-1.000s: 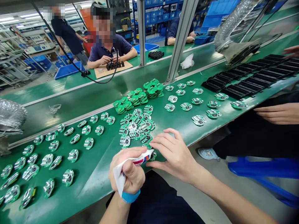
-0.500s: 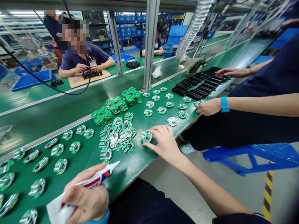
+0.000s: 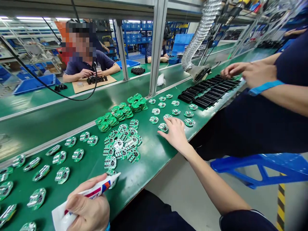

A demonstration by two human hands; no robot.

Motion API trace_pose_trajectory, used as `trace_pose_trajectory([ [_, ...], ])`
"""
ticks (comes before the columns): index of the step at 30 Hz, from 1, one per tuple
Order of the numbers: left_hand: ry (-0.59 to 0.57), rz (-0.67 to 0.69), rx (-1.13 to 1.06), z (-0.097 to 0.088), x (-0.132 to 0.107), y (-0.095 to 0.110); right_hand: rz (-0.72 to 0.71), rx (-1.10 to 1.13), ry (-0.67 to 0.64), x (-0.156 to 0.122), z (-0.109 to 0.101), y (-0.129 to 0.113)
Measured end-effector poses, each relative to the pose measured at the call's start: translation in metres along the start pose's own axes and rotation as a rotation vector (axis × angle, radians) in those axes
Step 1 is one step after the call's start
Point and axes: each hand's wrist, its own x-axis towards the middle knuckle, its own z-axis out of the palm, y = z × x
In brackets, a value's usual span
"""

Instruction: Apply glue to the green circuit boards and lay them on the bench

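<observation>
Left hand: your left hand is closed around one white squeeze tube, with the nozzle pointing far and right. Its tip sits just beside the near end of the central pile of boards. The bottom edge of the frame cuts off your wrist, and your fingers hide part of the tube's print, so you can't read the label.

Right hand: your right hand lies open with the fingers spread, its fingertips resting on one round green circuit board. It shows no clear grip, and the palm hides part of that board.

Boards: the central pile overlaps too much to count. Beyond it are three green clumps, also uncountable. About thirteen single boards lie to the right of the pile, and about fifteen lie to its left, where the frame edge cuts off some of them.

Tabletop: all of these lie on the green tabletop.

Trays: the black trays lie far right, butted together, so you can't count them exactly.

People: the co-worker beside you has two hands above the trays, with one blue wristband. Another person sits across the far bench, working over black parts.
</observation>
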Motion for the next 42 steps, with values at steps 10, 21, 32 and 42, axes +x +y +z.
trace_pose_trajectory([
  [10, -0.07, 0.008, 0.008, -0.01, 0.0, -0.007, -0.367, 0.257, -0.346, 0.088, 0.046, -0.069],
  [21, -0.108, 0.013, -0.022, -0.012, 0.0, -0.006, -0.212, 0.274, -0.314, 0.082, 0.036, -0.073],
  [32, -0.121, -0.054, 0.031, -0.014, -0.001, -0.01, -0.12, 0.314, -0.419, 0.094, 0.05, -0.084],
  [42, -0.117, -0.066, 0.0, -0.012, -0.001, -0.012, -0.006, 0.389, -0.336, 0.095, 0.046, -0.097],
])
